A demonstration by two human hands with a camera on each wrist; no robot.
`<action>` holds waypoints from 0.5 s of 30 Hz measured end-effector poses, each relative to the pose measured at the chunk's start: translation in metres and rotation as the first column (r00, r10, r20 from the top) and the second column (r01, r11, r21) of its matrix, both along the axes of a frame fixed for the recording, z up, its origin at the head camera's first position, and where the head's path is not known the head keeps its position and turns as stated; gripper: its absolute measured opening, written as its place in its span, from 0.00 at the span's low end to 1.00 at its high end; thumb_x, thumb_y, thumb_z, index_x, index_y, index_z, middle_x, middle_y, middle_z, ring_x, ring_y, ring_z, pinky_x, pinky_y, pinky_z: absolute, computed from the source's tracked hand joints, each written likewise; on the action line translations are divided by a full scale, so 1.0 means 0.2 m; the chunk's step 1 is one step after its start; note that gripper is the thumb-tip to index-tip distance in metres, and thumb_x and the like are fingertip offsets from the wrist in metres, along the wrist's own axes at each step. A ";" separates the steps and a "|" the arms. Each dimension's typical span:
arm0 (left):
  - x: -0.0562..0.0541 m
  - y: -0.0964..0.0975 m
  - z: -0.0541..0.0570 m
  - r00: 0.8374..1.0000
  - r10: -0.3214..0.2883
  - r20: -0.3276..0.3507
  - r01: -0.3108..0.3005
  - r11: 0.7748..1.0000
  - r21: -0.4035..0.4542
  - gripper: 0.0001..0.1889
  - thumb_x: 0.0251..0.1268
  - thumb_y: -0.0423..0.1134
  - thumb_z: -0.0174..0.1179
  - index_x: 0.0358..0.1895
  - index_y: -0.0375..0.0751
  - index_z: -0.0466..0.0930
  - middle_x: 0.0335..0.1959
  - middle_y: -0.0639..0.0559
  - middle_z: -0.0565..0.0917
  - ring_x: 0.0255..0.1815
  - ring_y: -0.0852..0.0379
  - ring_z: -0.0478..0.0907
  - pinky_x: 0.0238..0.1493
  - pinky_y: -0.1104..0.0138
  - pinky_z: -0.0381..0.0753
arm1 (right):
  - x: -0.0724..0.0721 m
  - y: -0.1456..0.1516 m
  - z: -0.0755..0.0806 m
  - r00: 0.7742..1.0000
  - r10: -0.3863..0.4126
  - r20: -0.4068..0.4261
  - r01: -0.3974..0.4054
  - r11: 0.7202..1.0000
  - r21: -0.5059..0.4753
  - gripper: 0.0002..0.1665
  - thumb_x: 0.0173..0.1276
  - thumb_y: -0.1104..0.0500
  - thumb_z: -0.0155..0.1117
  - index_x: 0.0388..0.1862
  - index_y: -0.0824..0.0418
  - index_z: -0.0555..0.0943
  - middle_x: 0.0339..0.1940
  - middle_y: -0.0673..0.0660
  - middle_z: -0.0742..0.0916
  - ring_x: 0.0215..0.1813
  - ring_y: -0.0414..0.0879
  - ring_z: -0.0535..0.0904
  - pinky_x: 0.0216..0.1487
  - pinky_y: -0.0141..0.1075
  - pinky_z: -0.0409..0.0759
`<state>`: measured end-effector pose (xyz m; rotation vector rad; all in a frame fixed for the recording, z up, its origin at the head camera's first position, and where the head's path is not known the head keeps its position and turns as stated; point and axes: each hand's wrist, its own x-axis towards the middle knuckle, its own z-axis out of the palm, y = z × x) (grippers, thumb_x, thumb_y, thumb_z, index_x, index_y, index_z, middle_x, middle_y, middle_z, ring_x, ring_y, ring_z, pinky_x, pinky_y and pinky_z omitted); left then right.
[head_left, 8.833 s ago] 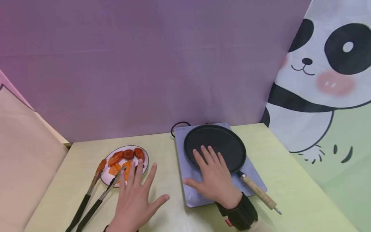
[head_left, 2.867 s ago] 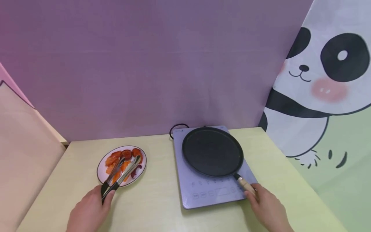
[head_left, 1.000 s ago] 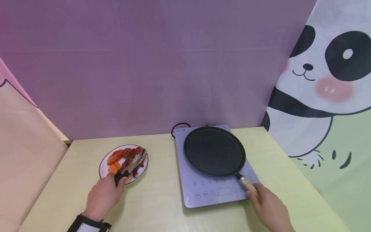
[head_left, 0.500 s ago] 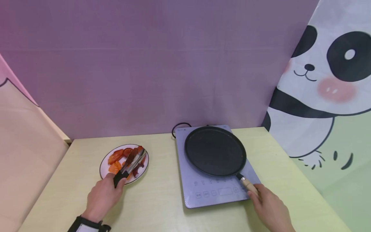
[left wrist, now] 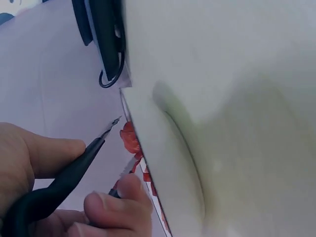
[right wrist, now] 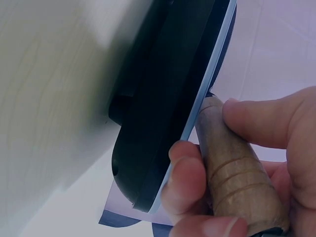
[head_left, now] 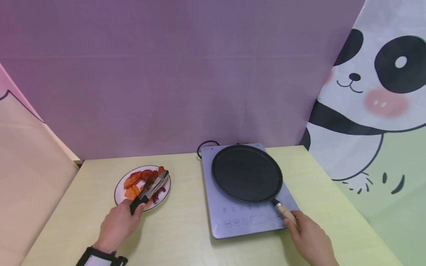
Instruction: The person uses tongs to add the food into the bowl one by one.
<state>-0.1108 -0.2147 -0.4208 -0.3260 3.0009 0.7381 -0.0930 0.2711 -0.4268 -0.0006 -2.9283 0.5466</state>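
My left hand (head_left: pixel 118 223) grips black-handled metal tongs (head_left: pixel 146 194) over a white, dark-rimmed plate (head_left: pixel 119 194) at the left. The tongs' tips lie over the plate's right side, among red and orange food pieces (head_left: pixel 133 180). In the left wrist view the thumb and fingers hold the two black arms (left wrist: pixel 74 173) of the tongs, with a gap between them. My right hand (head_left: pixel 311 238) holds the wooden handle (head_left: pixel 285 212) of a flat black pan (head_left: pixel 247 173). Thumb and fingers wrap that handle in the right wrist view. The pan rests on a grey induction cooker (head_left: pixel 229 225).
The cooker's touch panel (head_left: pixel 257 219) faces the front of the pale wooden table (head_left: pixel 179 236). A black cord (head_left: pixel 203 143) loops behind the cooker. A purple cloth wall (head_left: pixel 166 81) stands along the back edge, and a panda print (head_left: pixel 352 111) hangs at the right.
Earlier both hands were spread, the tongs lying at the plate. Since then the left hand has taken the tongs and reached over the plate; the right has gripped the pan handle. Little moved this last second.
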 end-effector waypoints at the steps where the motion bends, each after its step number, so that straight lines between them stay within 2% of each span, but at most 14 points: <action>1: -0.01 0.00 0.00 1.000 -0.007 0.004 0.007 1.000 0.004 0.33 0.69 0.55 0.51 0.52 0.19 0.69 0.37 0.26 0.78 0.34 0.35 0.78 0.29 0.50 0.75 | 0.00 0.00 0.00 1.000 -0.002 0.004 0.002 1.000 0.000 0.18 0.68 0.50 0.62 0.48 0.61 0.78 0.23 0.49 0.77 0.24 0.44 0.70 0.23 0.42 0.67; 4: -0.02 0.00 0.01 1.000 -0.021 0.010 0.021 1.000 0.014 0.35 0.70 0.56 0.50 0.54 0.18 0.69 0.42 0.23 0.77 0.39 0.31 0.78 0.35 0.45 0.75 | 0.00 0.00 0.00 1.000 -0.006 0.012 0.006 1.000 -0.003 0.18 0.68 0.50 0.62 0.48 0.61 0.78 0.23 0.49 0.77 0.24 0.44 0.70 0.23 0.42 0.67; 6: -0.03 -0.01 0.01 1.000 -0.020 0.020 0.020 1.000 0.024 0.34 0.70 0.56 0.50 0.53 0.19 0.69 0.41 0.24 0.78 0.36 0.34 0.78 0.33 0.47 0.75 | 0.00 0.00 0.00 1.000 -0.009 0.017 0.009 1.000 -0.003 0.18 0.67 0.50 0.62 0.48 0.61 0.78 0.23 0.50 0.77 0.24 0.44 0.70 0.23 0.42 0.67; 11: -0.02 -0.01 0.00 0.999 0.009 0.037 -0.011 0.999 0.048 0.27 0.70 0.52 0.52 0.49 0.23 0.71 0.32 0.36 0.78 0.28 0.46 0.73 0.27 0.58 0.71 | 0.00 -0.01 0.00 1.000 -0.006 0.009 0.006 1.000 -0.001 0.18 0.67 0.51 0.62 0.48 0.61 0.78 0.24 0.50 0.77 0.24 0.44 0.70 0.23 0.42 0.68; 15: -0.01 -0.01 -0.01 0.998 0.038 0.047 -0.041 0.997 0.060 0.26 0.70 0.52 0.52 0.48 0.26 0.71 0.28 0.41 0.76 0.26 0.48 0.71 0.23 0.63 0.64 | 0.00 0.00 0.00 1.000 -0.005 -0.001 0.005 1.000 0.002 0.18 0.67 0.50 0.62 0.48 0.61 0.78 0.24 0.50 0.77 0.24 0.44 0.70 0.23 0.42 0.68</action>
